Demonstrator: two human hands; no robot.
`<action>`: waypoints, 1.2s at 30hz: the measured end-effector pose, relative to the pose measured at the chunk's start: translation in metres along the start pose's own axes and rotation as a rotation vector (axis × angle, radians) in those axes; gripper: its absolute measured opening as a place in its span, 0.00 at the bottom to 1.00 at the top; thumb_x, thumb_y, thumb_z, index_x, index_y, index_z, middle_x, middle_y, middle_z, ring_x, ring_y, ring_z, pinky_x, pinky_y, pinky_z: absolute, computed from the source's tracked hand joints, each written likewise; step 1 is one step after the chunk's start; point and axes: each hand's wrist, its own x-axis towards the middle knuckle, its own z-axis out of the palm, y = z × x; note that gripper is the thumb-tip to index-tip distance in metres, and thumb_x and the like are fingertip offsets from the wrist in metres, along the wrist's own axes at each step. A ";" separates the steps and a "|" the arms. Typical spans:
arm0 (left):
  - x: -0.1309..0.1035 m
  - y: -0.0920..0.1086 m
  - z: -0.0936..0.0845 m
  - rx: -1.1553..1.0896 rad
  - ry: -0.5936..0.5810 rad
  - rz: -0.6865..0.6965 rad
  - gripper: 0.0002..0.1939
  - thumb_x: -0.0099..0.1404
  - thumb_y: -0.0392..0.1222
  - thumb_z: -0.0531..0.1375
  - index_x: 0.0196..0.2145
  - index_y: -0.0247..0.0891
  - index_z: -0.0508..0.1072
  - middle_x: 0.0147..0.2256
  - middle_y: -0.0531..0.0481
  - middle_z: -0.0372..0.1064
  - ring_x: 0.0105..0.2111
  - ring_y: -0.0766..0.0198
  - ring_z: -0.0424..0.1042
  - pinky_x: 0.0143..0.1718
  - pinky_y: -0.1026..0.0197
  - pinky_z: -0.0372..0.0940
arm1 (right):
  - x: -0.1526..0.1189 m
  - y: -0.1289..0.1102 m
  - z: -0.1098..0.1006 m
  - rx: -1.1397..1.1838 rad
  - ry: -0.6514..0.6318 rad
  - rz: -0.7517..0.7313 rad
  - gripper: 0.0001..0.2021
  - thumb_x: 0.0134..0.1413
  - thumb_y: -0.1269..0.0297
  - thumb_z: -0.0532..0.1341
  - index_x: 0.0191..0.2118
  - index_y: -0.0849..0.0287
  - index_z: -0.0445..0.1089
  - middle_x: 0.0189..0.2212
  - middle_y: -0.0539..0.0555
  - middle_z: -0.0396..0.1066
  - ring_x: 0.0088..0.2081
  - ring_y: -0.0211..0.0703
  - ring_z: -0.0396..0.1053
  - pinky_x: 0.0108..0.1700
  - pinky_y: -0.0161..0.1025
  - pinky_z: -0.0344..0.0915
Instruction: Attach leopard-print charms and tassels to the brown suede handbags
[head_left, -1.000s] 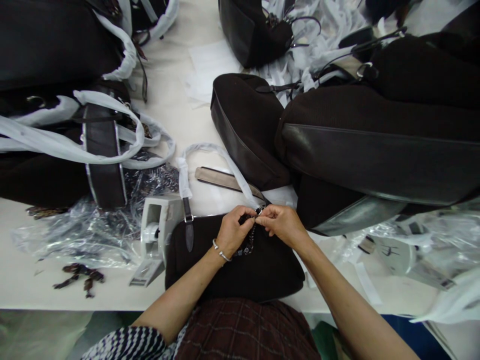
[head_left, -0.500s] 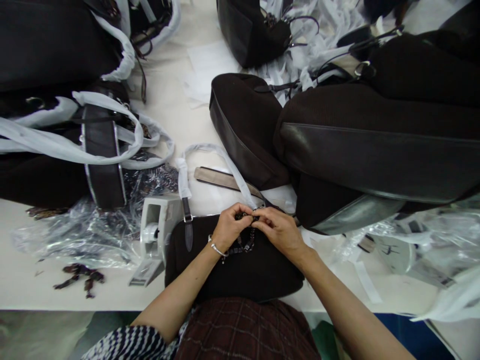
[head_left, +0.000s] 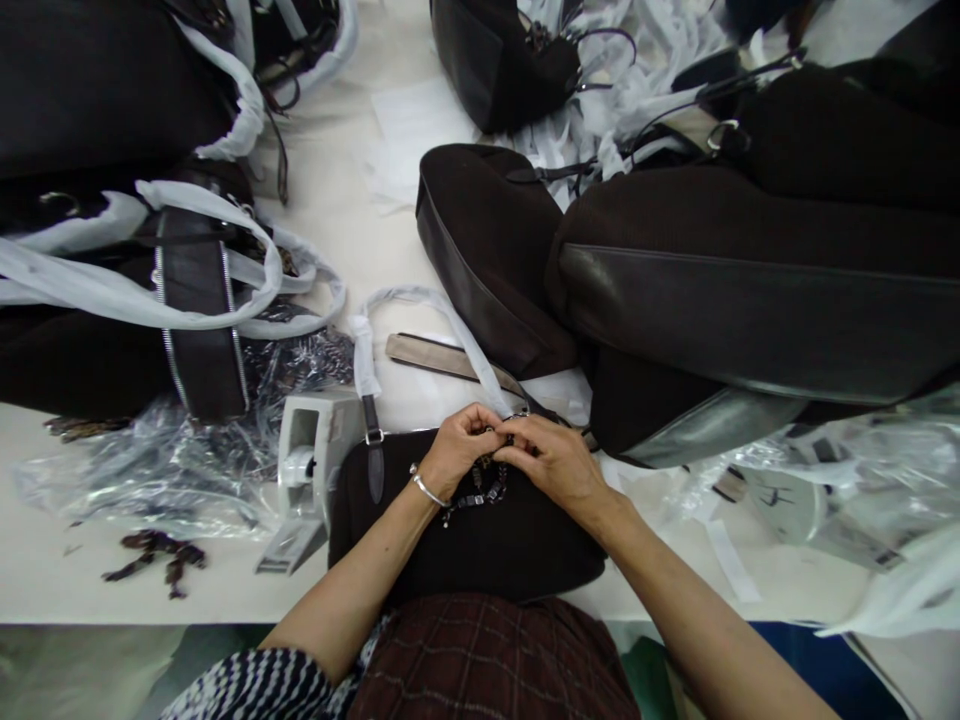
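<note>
A dark brown handbag (head_left: 487, 550) lies flat at the table's front edge, its handle (head_left: 405, 295) wrapped in white and arching away from me. Over the bag's top edge, my left hand (head_left: 461, 450) pinches a dark beaded chain (head_left: 491, 490) that hangs in a loop on the bag's face. My right hand (head_left: 555, 465) meets it from the right, thumb and fingers closed on the same chain near the handle's right end. The fingertips touch or nearly touch, and they hide the piece of chain between them.
A grey tape dispenser (head_left: 311, 470) stands just left of the bag. Clear plastic wrapping (head_left: 172, 470) and a small dark chain bundle (head_left: 157, 560) lie farther left. Dark bags (head_left: 750, 290) pile up at the right, and more bags (head_left: 97, 90) with wrapped handles fill the back left.
Both hands stay over the same spot, with small finger shifts. My left wrist has turned slightly, and the right fingers have moved a little left over the chain.
</note>
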 end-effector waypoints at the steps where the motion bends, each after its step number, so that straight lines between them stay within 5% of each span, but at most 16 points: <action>1: 0.000 0.000 0.000 -0.007 -0.005 -0.001 0.11 0.51 0.38 0.67 0.30 0.34 0.69 0.25 0.57 0.67 0.24 0.73 0.63 0.28 0.69 0.57 | 0.000 0.000 0.000 -0.006 0.007 0.009 0.08 0.56 0.62 0.64 0.42 0.53 0.73 0.30 0.49 0.71 0.30 0.38 0.68 0.36 0.34 0.63; 10: 0.005 -0.005 -0.005 -0.098 -0.035 -0.062 0.13 0.49 0.39 0.69 0.29 0.34 0.69 0.25 0.55 0.67 0.24 0.73 0.63 0.27 0.68 0.56 | -0.009 0.008 -0.005 -0.052 0.160 -0.010 0.05 0.60 0.65 0.59 0.40 0.55 0.72 0.33 0.52 0.73 0.34 0.40 0.71 0.38 0.35 0.66; 16: 0.005 -0.004 -0.008 -0.119 -0.041 -0.053 0.13 0.48 0.39 0.69 0.28 0.34 0.69 0.25 0.56 0.67 0.24 0.73 0.63 0.29 0.68 0.56 | -0.007 0.002 -0.002 -0.320 0.104 -0.089 0.08 0.61 0.64 0.59 0.44 0.52 0.73 0.36 0.51 0.73 0.36 0.39 0.71 0.37 0.33 0.63; 25: 0.007 0.003 -0.009 -0.091 -0.148 -0.161 0.11 0.48 0.36 0.68 0.28 0.33 0.70 0.23 0.56 0.66 0.22 0.74 0.61 0.27 0.68 0.54 | 0.001 0.000 -0.010 -0.487 0.040 -0.033 0.04 0.58 0.62 0.61 0.34 0.54 0.72 0.31 0.49 0.71 0.30 0.37 0.68 0.27 0.34 0.53; 32: 0.008 0.007 -0.012 -0.196 -0.170 -0.252 0.14 0.48 0.39 0.70 0.29 0.31 0.71 0.23 0.55 0.67 0.22 0.74 0.62 0.25 0.69 0.54 | -0.007 0.012 -0.001 -0.337 0.148 -0.148 0.08 0.64 0.65 0.56 0.38 0.56 0.73 0.34 0.54 0.71 0.37 0.40 0.70 0.40 0.35 0.64; 36: 0.006 0.003 -0.018 -0.221 -0.181 -0.254 0.15 0.50 0.40 0.71 0.33 0.31 0.73 0.27 0.52 0.70 0.25 0.73 0.66 0.28 0.69 0.57 | -0.010 0.023 0.000 -0.215 0.169 -0.216 0.08 0.63 0.67 0.57 0.42 0.55 0.74 0.34 0.54 0.70 0.35 0.39 0.70 0.39 0.35 0.67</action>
